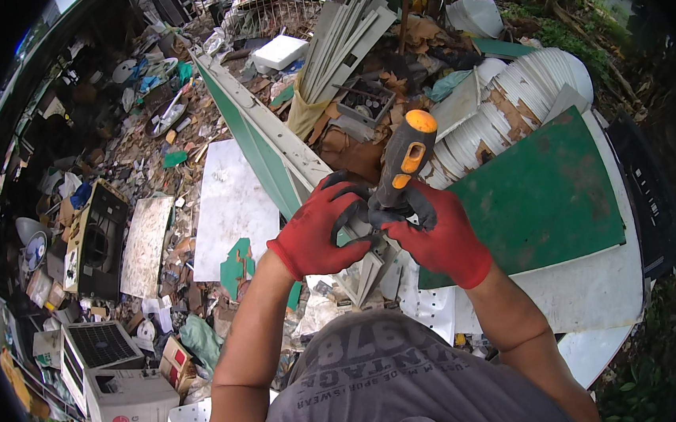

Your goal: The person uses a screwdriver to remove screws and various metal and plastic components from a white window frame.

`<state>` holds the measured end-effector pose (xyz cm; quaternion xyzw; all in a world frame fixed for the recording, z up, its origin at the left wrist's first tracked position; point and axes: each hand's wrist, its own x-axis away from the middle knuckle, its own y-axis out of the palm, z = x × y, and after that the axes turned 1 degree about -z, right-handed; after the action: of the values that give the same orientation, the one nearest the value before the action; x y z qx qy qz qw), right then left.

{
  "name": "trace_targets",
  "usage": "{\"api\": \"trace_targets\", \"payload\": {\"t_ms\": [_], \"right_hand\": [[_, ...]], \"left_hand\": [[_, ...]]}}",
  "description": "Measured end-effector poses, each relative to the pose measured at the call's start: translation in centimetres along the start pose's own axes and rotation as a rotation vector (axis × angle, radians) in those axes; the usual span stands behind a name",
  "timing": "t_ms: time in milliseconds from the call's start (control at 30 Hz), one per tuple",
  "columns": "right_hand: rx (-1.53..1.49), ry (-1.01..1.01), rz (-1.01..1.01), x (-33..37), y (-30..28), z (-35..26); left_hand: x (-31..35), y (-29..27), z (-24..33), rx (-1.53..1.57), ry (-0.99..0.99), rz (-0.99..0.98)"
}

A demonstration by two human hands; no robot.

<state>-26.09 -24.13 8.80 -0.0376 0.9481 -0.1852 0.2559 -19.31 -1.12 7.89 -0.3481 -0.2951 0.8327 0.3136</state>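
My right hand (441,233), in a red glove with dark fingertips, is closed around the lower end of a tool with a black-and-orange handle (408,158). Its handle points up and slightly right; the working end is hidden by my fingers. My left hand (319,227), gloved the same way, is beside it with fingers and thumb curled inward. What the left fingers grip, if anything, I cannot make out. Beneath both hands runs a long pale metal frame (268,125) with a green side panel (233,116), slanting from the far left toward my body.
A green sheet (527,196) lies over white panels at the right, before a ribbed white roll (546,76). Pale strips (345,48) are bundled at the far side. Scrap covers the ground at left, with a white sheet (230,200) and a boxy fan unit (132,414).
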Motion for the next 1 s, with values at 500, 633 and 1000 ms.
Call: {"api": "trace_targets", "payload": {"t_ms": [500, 633, 1000], "right_hand": [[-0.557, -0.100, 0.332, 1.8, 1.3, 0.3], [-0.089, -0.102, 0.224, 2.5, 1.5, 0.4], [-0.189, 0.038, 0.278, 5.1, 5.2, 2.2]], "left_hand": [[-0.5, -0.5, 0.6, -0.010, -0.076, -0.096], [-0.3, -1.0, 0.4, 0.101, -0.143, 0.073], [-0.3, -2.0, -1.8, 0.031, -0.136, 0.033]]}}
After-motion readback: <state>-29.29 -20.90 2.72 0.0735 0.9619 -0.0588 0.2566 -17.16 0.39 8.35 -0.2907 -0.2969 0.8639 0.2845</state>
